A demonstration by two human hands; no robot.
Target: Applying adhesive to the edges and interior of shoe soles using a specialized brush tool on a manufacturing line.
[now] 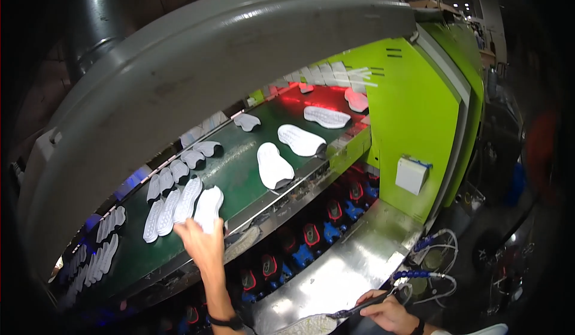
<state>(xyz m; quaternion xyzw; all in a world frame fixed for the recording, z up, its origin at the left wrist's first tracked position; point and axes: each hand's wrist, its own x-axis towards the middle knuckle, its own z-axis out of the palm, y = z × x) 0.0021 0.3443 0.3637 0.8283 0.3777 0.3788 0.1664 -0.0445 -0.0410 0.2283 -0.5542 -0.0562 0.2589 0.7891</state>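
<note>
My left hand (203, 239) reaches over the green conveyor belt (239, 164). Its thumb and fingers close around the near end of a white shoe sole (209, 205). Just left of it, more white soles (169, 211) lie side by side in a row. At the lower right, my right hand (388, 314) grips a dark-handled brush (362, 304). The brush's tip is at one end of another white sole (308, 326), low in the picture above the metal shelf (323, 293). The lower part of that sole is cut off by the frame.
A grey hood (197, 65) arches over the belt, and a lime-green machine wall (407, 107) stands at right. Farther along the belt, several soles (301, 140) lead toward red light. Below run shoes (311, 235) on blue holders. Blue-jointed hoses (428, 275) curl beside the shelf.
</note>
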